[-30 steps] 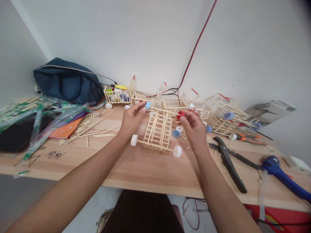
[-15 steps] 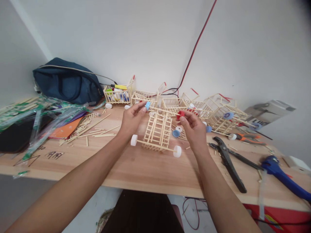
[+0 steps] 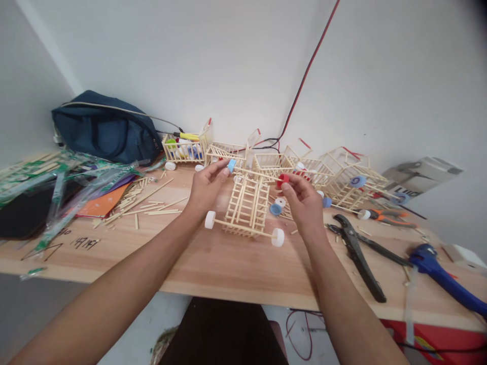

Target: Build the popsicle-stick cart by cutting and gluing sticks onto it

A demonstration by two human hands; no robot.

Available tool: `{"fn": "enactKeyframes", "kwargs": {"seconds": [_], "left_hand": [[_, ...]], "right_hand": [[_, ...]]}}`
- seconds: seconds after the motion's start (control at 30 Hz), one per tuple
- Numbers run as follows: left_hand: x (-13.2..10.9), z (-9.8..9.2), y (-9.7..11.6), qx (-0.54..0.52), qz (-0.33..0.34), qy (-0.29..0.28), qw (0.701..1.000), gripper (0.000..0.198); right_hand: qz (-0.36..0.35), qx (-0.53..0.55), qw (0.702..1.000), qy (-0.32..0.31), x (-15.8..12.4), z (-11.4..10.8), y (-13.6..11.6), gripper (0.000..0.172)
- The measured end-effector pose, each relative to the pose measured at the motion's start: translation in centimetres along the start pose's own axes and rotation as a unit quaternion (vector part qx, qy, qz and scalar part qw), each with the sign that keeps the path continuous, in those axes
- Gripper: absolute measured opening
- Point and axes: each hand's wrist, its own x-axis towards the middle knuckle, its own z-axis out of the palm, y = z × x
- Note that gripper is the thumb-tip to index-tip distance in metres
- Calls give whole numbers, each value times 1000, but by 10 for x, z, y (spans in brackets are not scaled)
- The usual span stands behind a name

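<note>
Above the stick cart (image 3: 247, 205), left fingers (image 3: 221, 171) pinch blue cap (image 3: 231, 165), right fingers (image 3: 289, 189) red cap (image 3: 282, 179); pliers (image 3: 357, 253) beside.

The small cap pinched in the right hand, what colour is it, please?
The small plastic cap is red, clearest in the head view.

A hobby workshop: pliers (image 3: 357, 253), loose sticks (image 3: 146, 200), stick carts (image 3: 342, 177) crowd the workbench (image 3: 228, 263).

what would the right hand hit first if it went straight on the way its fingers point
Probably the stick cart in the back row, just past the red cap the right hand pinches; depth is unclear, so the upturned frame could come first.
</note>
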Motion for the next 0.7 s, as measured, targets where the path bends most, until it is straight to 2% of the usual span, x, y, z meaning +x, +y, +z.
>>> {"fn": "enactKeyframes", "kwargs": {"seconds": [0.7], "left_hand": [[0, 0, 1, 2, 6, 2, 1000, 36]], "right_hand": [[7, 12, 1000, 1, 0, 0, -1, 32]]}}
